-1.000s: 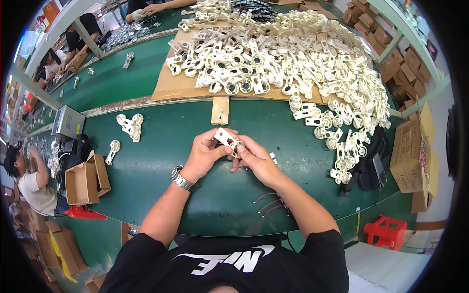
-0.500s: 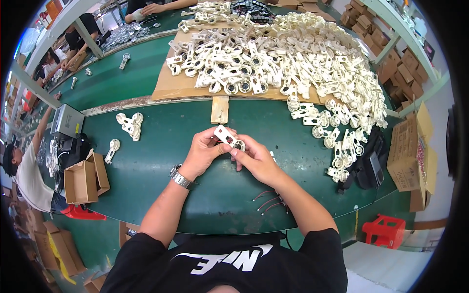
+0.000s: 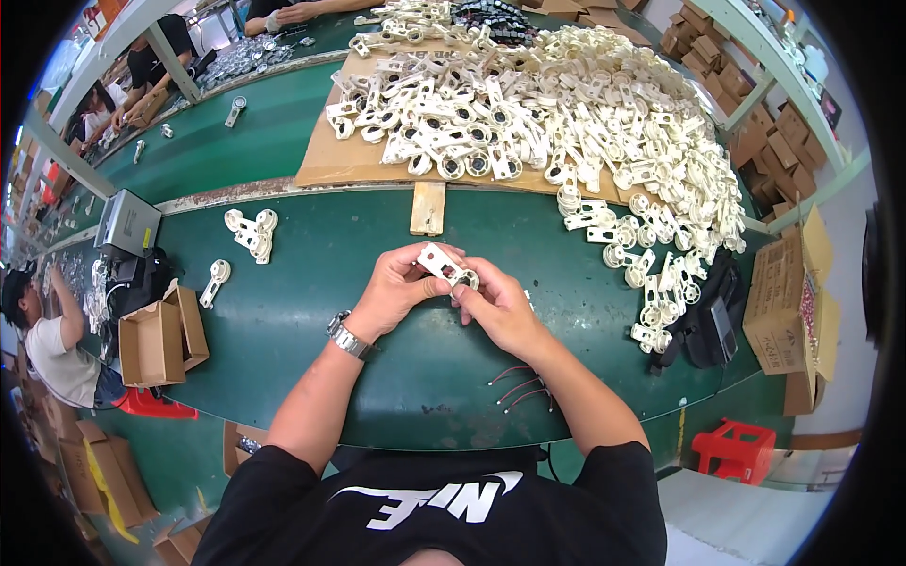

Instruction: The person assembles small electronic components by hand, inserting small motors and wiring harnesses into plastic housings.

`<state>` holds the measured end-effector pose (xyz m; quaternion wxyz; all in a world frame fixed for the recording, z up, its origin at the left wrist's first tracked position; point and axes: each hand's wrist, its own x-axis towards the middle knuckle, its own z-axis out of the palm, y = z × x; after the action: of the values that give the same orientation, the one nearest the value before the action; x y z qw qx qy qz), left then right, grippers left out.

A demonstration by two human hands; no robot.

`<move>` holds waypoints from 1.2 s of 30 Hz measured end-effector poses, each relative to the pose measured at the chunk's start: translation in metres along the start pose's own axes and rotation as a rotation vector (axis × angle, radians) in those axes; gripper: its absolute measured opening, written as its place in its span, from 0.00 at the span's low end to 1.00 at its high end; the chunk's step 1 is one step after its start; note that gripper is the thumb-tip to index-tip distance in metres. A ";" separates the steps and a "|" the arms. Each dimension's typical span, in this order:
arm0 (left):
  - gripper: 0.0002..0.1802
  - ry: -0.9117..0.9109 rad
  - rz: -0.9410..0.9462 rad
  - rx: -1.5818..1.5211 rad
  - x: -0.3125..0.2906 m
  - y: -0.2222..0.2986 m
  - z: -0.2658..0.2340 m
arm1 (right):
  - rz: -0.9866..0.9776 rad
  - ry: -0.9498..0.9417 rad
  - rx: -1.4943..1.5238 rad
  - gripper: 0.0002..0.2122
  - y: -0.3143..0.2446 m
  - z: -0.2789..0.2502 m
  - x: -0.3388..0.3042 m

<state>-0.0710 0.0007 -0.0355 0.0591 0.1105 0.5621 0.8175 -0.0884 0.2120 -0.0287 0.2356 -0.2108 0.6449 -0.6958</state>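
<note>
Between both hands, above the green worktable, is a white plastic housing with a slotted arm and a round ring end. My left hand grips its arm, thumb in front and fingers behind. My right hand pinches the ring end, with the thumb over its edge. What lies behind the part is hidden by my fingers. Several thin red-and-black wires lie near my right forearm. A small wooden block sits just beyond my hands.
A large heap of similar white housings covers cardboard at the back and right. A few housings lie at left, near an open cardboard box. A black bag lies at right. Other people work at the far left.
My hands stay nearly in place, holding the housing; the right fingers shift slightly at its ring. The co-worker at far left has drawn in an outstretched arm.
</note>
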 end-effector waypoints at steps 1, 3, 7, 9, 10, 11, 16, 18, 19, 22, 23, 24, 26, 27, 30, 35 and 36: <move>0.19 -0.016 -0.018 0.000 0.000 0.001 0.001 | -0.016 0.015 0.011 0.15 0.001 0.001 0.000; 0.18 -0.021 -0.008 0.012 0.000 0.003 0.002 | -0.015 0.036 -0.015 0.15 -0.003 0.002 -0.001; 0.18 -0.075 0.088 -0.038 0.002 0.001 -0.002 | -0.086 0.028 0.111 0.14 -0.001 0.005 0.002; 0.17 -0.075 0.079 -0.056 0.002 0.002 -0.003 | -0.039 0.025 0.173 0.14 -0.007 0.001 0.002; 0.17 -0.073 0.073 -0.073 0.002 0.003 -0.003 | 0.007 0.018 0.235 0.13 -0.009 0.000 0.002; 0.17 -0.074 0.072 -0.074 0.002 0.003 -0.002 | 0.008 0.020 0.235 0.13 -0.008 -0.002 0.002; 0.20 0.046 -0.035 0.058 -0.003 0.010 0.002 | -0.002 0.081 0.194 0.12 -0.004 0.000 0.007; 0.31 0.100 0.032 0.224 -0.001 0.018 0.009 | 0.039 0.150 0.140 0.12 -0.009 -0.004 0.010; 0.34 0.177 0.061 0.355 -0.003 0.025 0.013 | 0.050 0.205 0.090 0.11 -0.020 -0.003 0.013; 0.30 0.408 0.039 0.819 -0.011 0.058 0.003 | 0.040 0.275 -0.056 0.12 -0.048 -0.019 0.038; 0.25 0.499 0.030 1.021 -0.014 0.068 -0.011 | 0.088 0.277 -0.107 0.13 -0.057 -0.027 0.051; 0.18 0.567 0.086 1.296 -0.022 0.082 -0.022 | 0.103 0.314 -0.096 0.14 -0.061 -0.035 0.066; 0.14 0.726 0.003 1.612 -0.037 0.104 -0.057 | 0.139 0.237 -0.065 0.19 -0.080 -0.060 0.092; 0.16 0.789 -0.157 1.743 -0.040 0.111 -0.080 | 0.045 0.314 0.068 0.23 -0.088 -0.055 0.100; 0.25 0.872 -0.170 1.905 -0.062 0.107 -0.143 | -0.134 0.288 0.091 0.36 -0.097 -0.039 0.099; 0.29 0.762 -0.291 1.847 -0.081 0.102 -0.169 | -0.083 -0.042 -0.803 0.12 -0.073 -0.044 0.041; 0.28 0.742 -0.331 1.791 -0.084 0.105 -0.168 | -0.163 -0.063 -1.043 0.11 -0.071 -0.049 0.024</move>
<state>-0.0287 -0.2081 -0.0050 -0.1130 -0.2294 0.9653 0.0533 -0.1406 0.2406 0.0378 0.0640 -0.3703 0.8795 -0.2920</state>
